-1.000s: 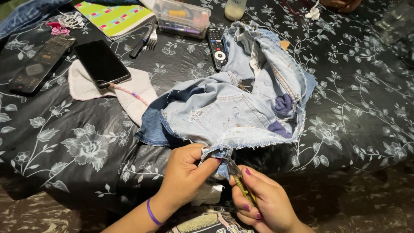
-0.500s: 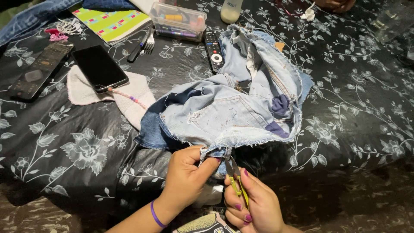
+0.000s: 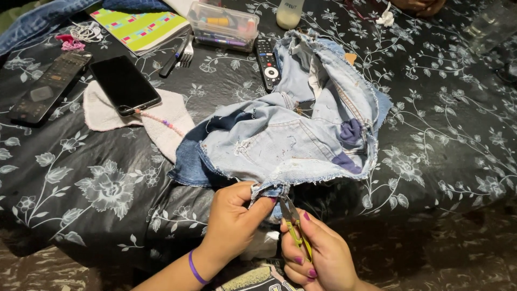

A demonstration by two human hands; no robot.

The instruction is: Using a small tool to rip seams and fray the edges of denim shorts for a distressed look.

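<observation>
Head view: my left hand [image 3: 234, 221] pinches the denim shorts [image 3: 291, 134] hem just above my right hand [image 3: 318, 256], whose grip holds upright thread snips [image 3: 293, 223].

1. Table [image 3: 447, 140] w/ glossy black cloth – white floral print, light glinting off it.
2. Floor [image 3: 431, 258] below, bottom edge – dim, brownish, mottled.
3. No walls/windows in view.

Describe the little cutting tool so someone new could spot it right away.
Start at the pale denim garment on the black flowered tablecloth. Below its frayed hem, the right hand holds small yellow-handled thread snips, the only tool there.
</observation>
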